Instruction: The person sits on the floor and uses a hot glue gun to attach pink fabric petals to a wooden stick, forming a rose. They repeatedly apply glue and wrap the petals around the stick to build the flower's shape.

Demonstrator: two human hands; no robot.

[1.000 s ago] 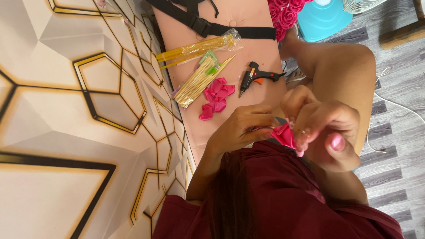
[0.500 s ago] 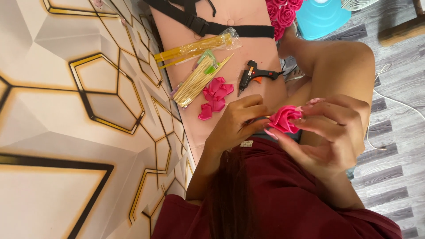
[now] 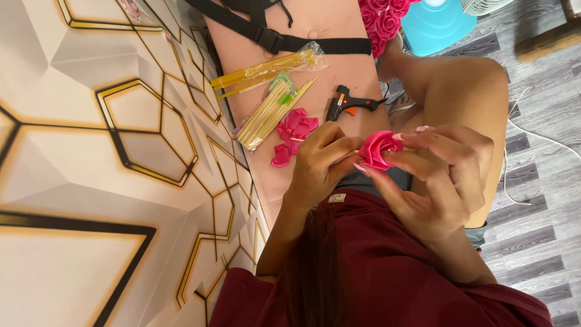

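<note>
**Two hands shaping a pink ribbon rose over a craft board**

A person in a dark red shirt is holding a small rolled pink ribbon rose (image 3: 375, 148) between both hands, above the lap. The left hand (image 3: 321, 163) is pinching the rose's near side with closed fingers, while the right hand (image 3: 439, 175) is curling around it, fingertips pressing the outer petals. Just beyond the hands, loose pink ribbon petals (image 3: 293, 133) are lying on a salmon-pink board (image 3: 327, 66), beside a bundle of thin wooden skewers (image 3: 269, 112) with a small green label at its top. A clear plastic packet of yellow sticks (image 3: 266, 69) is resting farther up, and a black hot-glue gun (image 3: 351, 104) is sitting to the right of the petals.
</note>
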